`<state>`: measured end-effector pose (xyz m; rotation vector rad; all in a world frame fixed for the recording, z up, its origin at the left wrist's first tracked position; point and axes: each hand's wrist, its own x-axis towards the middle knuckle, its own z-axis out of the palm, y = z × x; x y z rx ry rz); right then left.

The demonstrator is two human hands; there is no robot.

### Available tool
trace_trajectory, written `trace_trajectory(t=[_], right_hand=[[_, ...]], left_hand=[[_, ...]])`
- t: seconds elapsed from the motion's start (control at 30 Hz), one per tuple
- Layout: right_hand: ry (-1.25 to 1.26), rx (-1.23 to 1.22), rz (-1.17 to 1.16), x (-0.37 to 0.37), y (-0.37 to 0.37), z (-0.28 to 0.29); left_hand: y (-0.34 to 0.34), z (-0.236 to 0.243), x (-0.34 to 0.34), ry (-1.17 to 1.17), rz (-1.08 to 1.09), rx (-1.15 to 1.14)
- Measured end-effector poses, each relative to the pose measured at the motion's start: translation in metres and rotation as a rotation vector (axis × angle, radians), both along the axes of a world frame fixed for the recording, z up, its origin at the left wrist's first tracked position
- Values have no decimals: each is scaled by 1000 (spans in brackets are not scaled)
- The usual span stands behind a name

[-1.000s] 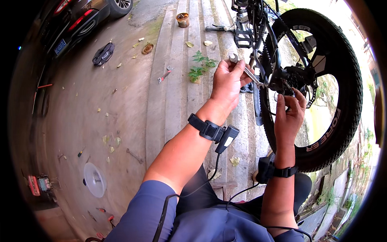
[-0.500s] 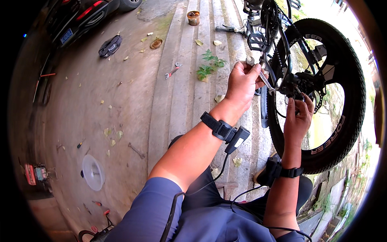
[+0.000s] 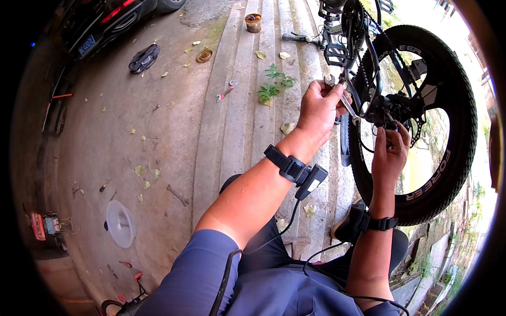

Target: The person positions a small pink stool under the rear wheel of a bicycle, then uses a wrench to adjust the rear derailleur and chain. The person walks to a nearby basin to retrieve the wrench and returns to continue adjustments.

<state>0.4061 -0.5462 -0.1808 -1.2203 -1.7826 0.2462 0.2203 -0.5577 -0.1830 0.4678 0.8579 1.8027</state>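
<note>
Far left on the concrete ground (image 3: 158, 131) we note a pale round plastic lid (image 3: 120, 223) near us and a black flat rubber piece (image 3: 144, 58) farther off. Mid-scene, a small red-handled wrench (image 3: 225, 92) lies beside a green weed (image 3: 274, 87) on the steps. Our left hand (image 3: 319, 105) is clenched around a slim silver metal spanner (image 3: 345, 100) — its far end sits at the hub of the black fat-tyred bicycle wheel (image 3: 448, 131). Just right and nearer, our right hand (image 3: 389, 155) pinches something small at the hub — we cannot tell what. The two hands are close but apart.
</note>
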Motion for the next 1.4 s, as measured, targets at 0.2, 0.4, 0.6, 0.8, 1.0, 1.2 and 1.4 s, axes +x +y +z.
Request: trace_trajectory(t=[0.2,0.4,0.6,0.8,1.0,1.2,1.4], right_hand=[[3,9,4,0,1,-1],[-5,17,-9,-1,0,1],[-22,35,-14,-2,-1,1],[-16,20,-25,-2,-1,0],[-17,31,-14,-1,0,-1],[-24,43,-11,-2,0,0],[-14,33,-12,-2,-1,0]], left_hand=[[0,-2,0,-2,1,-1],[0,-2,1,-1,0,-2],[0,-2,1,16,-3,-2],[0,0,2,27,-4,-13],[0,0,2,30,-1,-7],[0,-1,3,34,-4,-8],[0,-1,3,37,-5,-5]])
